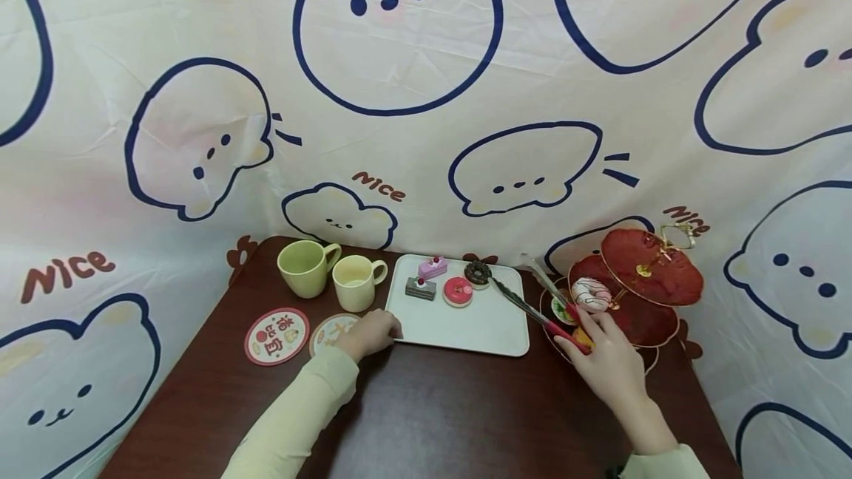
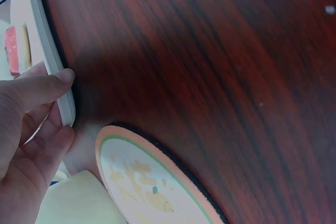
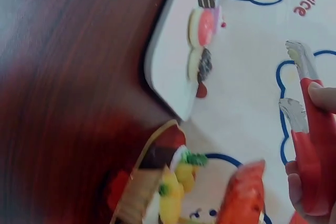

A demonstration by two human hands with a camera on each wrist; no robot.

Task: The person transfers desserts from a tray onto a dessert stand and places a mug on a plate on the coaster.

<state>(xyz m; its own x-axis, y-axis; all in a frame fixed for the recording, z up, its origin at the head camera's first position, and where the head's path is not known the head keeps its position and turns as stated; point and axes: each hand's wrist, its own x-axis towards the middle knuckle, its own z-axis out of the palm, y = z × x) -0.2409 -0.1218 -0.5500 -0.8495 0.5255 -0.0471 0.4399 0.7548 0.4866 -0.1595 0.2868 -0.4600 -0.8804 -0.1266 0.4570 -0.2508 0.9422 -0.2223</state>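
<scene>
At the near left corner of a white tray [image 1: 459,335], my left hand [image 1: 370,333] pinches the rim between thumb and fingers. On the tray lie a chocolate donut [image 1: 478,273], a pink donut [image 1: 458,291], a pink cake slice [image 1: 433,267] and a grey cake slice [image 1: 421,288], each slice with a red berry. My right hand [image 1: 609,361] holds red-handled tongs [image 3: 315,150], their tips spread apart with nothing between them. In the head view one tong arm points toward the chocolate donut. The tongs overlap the tiered stand [image 1: 655,324], which carries a white-iced donut [image 1: 591,294].
Two pale green mugs, a larger one [image 1: 302,272] and a smaller one [image 1: 354,287], stand left of the tray. Two round coasters, one red-rimmed [image 1: 276,336] and one orange-rimmed [image 2: 152,182], lie in front. A patterned cloth [image 1: 399,58] hangs behind the dark wooden table [image 1: 452,420].
</scene>
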